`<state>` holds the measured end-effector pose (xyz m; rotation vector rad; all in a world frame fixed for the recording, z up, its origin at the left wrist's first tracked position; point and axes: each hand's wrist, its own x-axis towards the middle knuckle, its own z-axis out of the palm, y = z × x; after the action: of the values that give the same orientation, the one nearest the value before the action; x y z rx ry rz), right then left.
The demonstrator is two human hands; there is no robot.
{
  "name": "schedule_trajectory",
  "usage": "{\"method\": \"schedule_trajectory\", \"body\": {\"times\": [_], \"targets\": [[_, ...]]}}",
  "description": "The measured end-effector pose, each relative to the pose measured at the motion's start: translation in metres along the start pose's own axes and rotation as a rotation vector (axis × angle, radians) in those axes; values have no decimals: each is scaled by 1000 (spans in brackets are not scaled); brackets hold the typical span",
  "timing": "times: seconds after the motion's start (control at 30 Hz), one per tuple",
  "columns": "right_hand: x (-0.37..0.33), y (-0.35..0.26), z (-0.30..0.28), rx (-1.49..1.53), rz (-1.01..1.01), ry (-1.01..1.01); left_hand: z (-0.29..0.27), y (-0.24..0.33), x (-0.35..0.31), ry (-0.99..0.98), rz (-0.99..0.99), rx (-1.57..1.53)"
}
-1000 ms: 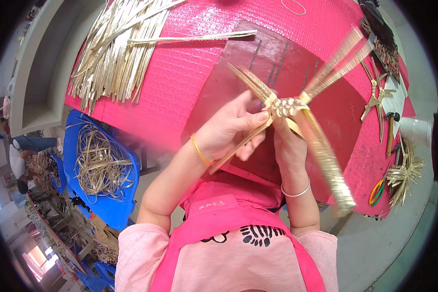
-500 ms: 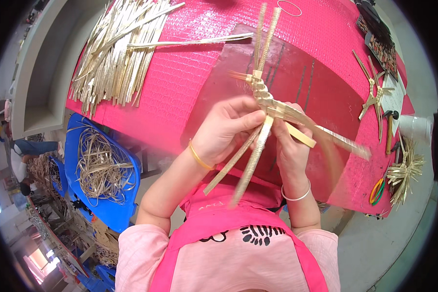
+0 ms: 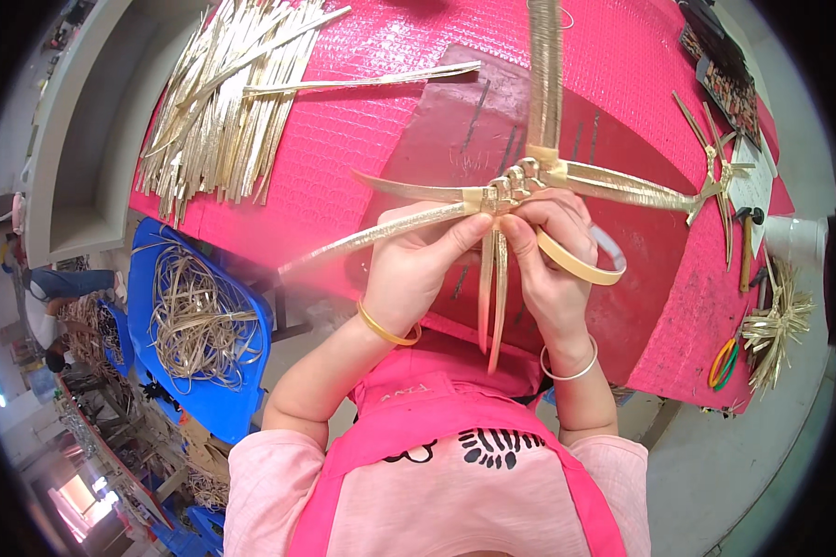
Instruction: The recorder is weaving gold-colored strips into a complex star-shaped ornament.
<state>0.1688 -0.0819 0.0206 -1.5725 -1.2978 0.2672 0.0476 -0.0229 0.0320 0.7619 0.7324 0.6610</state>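
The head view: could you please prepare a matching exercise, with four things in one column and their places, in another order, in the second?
Things
1. Woven gold piece
2. Hammer
3. Blue bin
4. Yellow ring-shaped band

Places
A. Left of the pink table, with tangled gold strips inside
B. Pinched between left hand and right hand
C. Against the right hand only
D. On the table's right side

Pairs: 1-B, 2-D, 3-A, 4-C
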Motion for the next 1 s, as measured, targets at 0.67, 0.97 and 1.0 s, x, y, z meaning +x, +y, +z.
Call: {"method": "schedule_trajectory", "body": {"times": [0.67,0.97,1.0], "targets": [[3,15,-82,-607,222,-533,26,-41,9,0,279,18],[9,70,-168,400,547,245,-25,8,106,-72,1139,1503],[15,87,-209,368,599,186,-43,17,124,211,1158,1754]]}}
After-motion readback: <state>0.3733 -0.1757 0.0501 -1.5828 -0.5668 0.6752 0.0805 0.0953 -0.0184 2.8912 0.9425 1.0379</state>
